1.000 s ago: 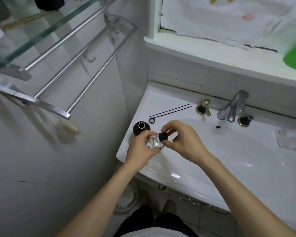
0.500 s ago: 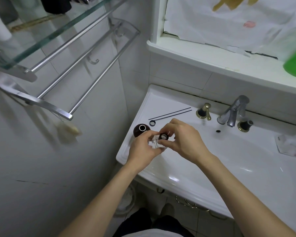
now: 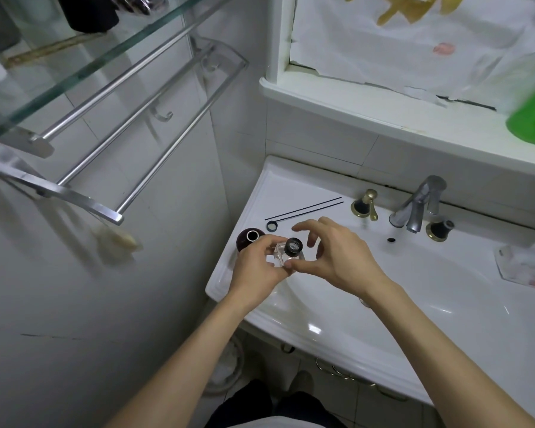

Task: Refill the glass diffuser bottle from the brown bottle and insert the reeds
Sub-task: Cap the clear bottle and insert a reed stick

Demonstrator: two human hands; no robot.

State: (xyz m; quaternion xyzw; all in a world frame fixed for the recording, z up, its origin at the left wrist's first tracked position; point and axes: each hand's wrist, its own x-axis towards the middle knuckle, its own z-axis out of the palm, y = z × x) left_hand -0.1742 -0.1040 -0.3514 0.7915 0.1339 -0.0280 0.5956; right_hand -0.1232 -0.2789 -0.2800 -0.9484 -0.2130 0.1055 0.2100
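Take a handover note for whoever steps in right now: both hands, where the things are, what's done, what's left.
Left hand grips the glass diffuser bottle over the sink ledge.
Right hand is open beside it, fingers off the black collar on its neck.
Brown bottle stands uncapped on that ledge; two reeds and a small black ring lie just beyond it.
Done: brown bottle opened; the glass bottle's fill level can't be judged.
Left: insert the reeds.
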